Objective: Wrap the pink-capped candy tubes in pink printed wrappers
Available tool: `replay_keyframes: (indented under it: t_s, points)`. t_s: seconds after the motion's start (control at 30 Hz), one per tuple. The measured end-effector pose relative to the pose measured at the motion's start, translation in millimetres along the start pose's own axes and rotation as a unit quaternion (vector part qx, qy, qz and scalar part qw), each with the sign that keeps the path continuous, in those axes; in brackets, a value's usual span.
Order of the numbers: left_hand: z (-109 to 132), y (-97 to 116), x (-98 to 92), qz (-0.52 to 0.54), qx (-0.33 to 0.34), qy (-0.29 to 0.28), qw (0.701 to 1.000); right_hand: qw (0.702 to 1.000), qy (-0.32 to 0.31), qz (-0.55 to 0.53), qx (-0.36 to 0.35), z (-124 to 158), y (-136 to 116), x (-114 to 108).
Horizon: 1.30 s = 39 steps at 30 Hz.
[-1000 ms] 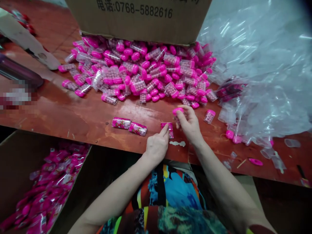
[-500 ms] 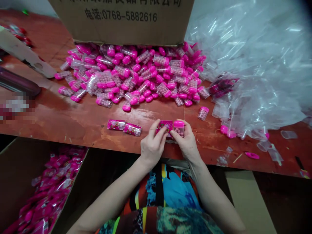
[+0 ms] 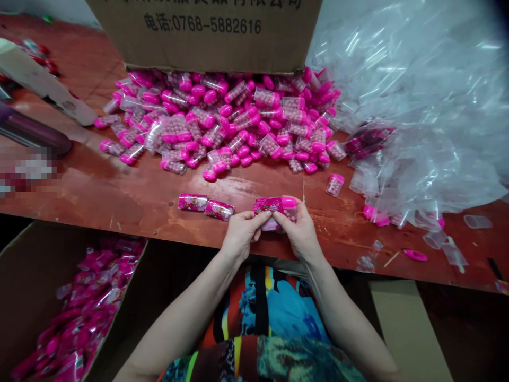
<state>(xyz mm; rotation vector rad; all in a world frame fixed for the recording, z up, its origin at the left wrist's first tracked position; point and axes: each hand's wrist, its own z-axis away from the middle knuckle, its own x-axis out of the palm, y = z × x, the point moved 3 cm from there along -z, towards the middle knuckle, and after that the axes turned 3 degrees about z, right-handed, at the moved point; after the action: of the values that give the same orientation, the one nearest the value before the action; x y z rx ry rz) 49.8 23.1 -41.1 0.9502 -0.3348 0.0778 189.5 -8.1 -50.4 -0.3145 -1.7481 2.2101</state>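
Note:
My left hand [image 3: 242, 229] pinches a pink printed wrapper sleeve [image 3: 267, 206] at the near edge of the red table [image 3: 119, 185]. My right hand [image 3: 299, 229] grips a clear candy bottle with a pink cap [image 3: 289, 205], its lower part pushed into the sleeve. Both hands meet over the table edge, fingers closed. Two wrapped bottles [image 3: 205, 206] lie side by side just left of my hands. A big pile of unwrapped pink-capped bottles [image 3: 226, 119] spreads across the table in front of a cardboard box [image 3: 207, 32].
A heap of clear plastic bags [image 3: 417, 106] fills the right side, with loose caps and bottles around it. One lone bottle [image 3: 334, 184] stands right of my hands. A carton of wrapped bottles [image 3: 75, 307] sits below the table at left.
My right hand picked a bottle from the pile's edge, brought it back to the table edge, and slid it into the sleeve held by my left hand.

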Motion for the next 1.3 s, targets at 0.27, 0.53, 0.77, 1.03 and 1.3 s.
replay_keyframes:
  t_s: [0.27,0.53,0.77,1.03,1.3]
  points:
    - [6,11,-23.5,-0.026,0.001,0.035,0.999,0.930,-0.033,0.350,-0.111,-11,-9,-5]
    - [2,5,-12.4,0.099,-0.045,0.013,0.994,0.983,0.088,0.141,-0.074,2,-18,-7]
    - [-5,0,0.5,0.113,-0.025,0.037,0.993,0.980,0.089,0.150,-0.095,-6,-10,-11]
    - [-8,1,19.3,0.128,-0.022,0.017,0.991,1.000,0.021,-0.002,-0.004,-6,-8,-15]
    - [-10,0,17.8,0.114,-0.038,0.006,0.993,0.998,0.006,-0.065,0.025,-4,-7,-4]
